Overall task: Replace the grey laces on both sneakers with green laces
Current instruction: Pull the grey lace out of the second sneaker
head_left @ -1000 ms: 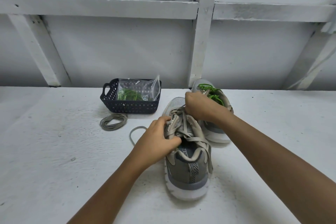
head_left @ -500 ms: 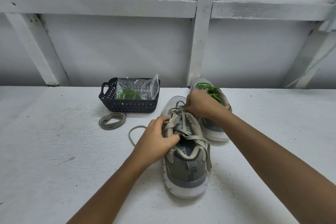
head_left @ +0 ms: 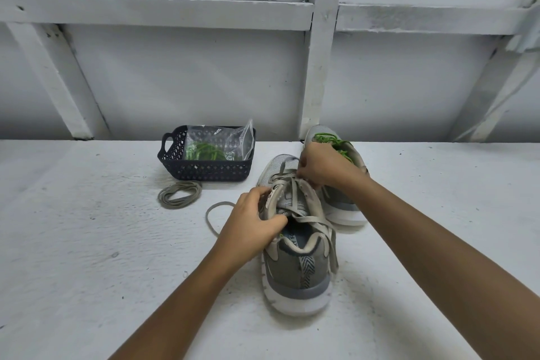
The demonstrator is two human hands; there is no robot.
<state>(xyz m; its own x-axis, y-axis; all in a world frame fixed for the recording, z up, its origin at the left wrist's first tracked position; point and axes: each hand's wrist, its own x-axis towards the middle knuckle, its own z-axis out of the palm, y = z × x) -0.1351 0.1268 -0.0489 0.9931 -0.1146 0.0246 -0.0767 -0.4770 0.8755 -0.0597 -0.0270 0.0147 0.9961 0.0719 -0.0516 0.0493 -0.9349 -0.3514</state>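
near sneaker (head_left: 292, 275): grey upper, paler grey mesh at the toe, beige trim round the collar, white sole with a grey band at the heel
heel tab (head_left: 306, 269): black-and-white herringbone
insole (head_left: 295, 240): blue-grey with white lettering
threaded lace (head_left: 294, 199): pale grey-beige
far sneaker (head_left: 339, 203): grey upper, white sole
green lace (head_left: 336, 142): bright green
basket (head_left: 204, 174): dark navy, near black, with a lattice of diamond-shaped holes
bag (head_left: 225, 140): clear, with green laces showing through
coiled lace (head_left: 179, 194): grey-khaki
lace loop (head_left: 211, 218): grey
table (head_left: 87, 242): white, flecked with dark specks
wall (head_left: 175, 82): white paint with grey smudges
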